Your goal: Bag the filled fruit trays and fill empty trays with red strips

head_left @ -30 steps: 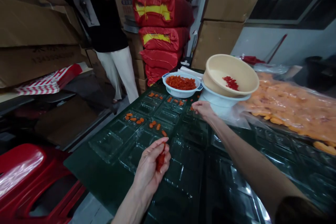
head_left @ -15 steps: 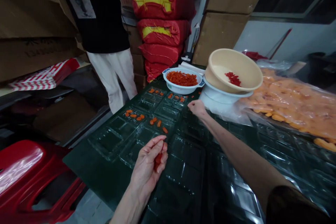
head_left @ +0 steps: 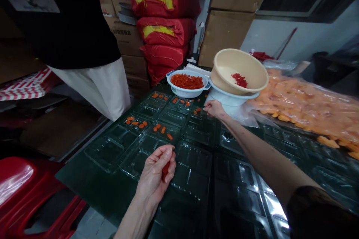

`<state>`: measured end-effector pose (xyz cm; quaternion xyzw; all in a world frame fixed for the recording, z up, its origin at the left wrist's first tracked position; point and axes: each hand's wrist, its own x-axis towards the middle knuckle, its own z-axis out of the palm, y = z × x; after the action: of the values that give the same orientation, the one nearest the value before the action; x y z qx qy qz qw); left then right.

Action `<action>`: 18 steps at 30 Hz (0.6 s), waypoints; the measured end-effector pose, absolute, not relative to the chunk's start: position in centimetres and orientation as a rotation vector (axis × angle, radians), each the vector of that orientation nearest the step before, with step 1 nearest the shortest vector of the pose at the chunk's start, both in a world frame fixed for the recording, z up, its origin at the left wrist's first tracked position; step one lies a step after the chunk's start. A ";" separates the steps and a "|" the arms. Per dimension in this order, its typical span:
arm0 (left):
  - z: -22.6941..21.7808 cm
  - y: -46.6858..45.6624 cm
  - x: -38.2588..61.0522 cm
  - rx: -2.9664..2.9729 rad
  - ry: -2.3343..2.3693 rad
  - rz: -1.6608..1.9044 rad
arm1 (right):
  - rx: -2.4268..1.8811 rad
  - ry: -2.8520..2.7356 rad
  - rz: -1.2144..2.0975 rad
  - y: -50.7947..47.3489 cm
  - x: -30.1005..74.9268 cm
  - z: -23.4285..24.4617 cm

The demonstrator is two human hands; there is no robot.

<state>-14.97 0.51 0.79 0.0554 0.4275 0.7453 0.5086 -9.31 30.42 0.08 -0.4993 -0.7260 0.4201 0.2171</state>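
Observation:
My left hand (head_left: 157,170) is curled closed over clear plastic trays, holding small orange-red pieces that look like carrot slices (head_left: 166,171). My right hand (head_left: 214,108) reaches to the upper end of another clear tray (head_left: 198,131), its fingers pinched together. Whatever those fingers hold is hidden. Beside its fingertips a few carrot slices (head_left: 197,111) lie in that tray's small compartment. Several neighbouring trays (head_left: 110,148) have slices lined up in their upper compartments. Behind them stands a light-blue basin (head_left: 187,92) heaped with the same slices.
A cream basin (head_left: 221,59) with some red pieces sits on a white one at the back. To the right, a clear bag holds many orange pieces (head_left: 303,97). Another person (head_left: 81,26) stands across the dark green table (head_left: 84,179). A red chair (head_left: 19,183) is at left.
Carrot slices now show in the tray beside my right hand, where its fingers were before. The other person has come closer on the left. My left hand stays closed on its slices.

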 end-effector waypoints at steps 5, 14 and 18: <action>1.3 0.8 -14.5 0.114 1.077 1.769 | -1.275 -1.929 1.248 30.6 -8.9 1.1; 2.3 1.8 -12.9 0.691 1.505 1.646 | -0.946 -1.574 2.669 15.0 -5.1 2.4; 2.5 2.3 -11.5 0.889 1.617 1.593 | -0.815 -1.163 2.966 10.8 -3.7 2.1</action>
<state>-11.55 2.26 2.52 0.3424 0.6226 0.6135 0.3447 -3.69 10.84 2.10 -0.2473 -0.3529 0.8994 -0.0733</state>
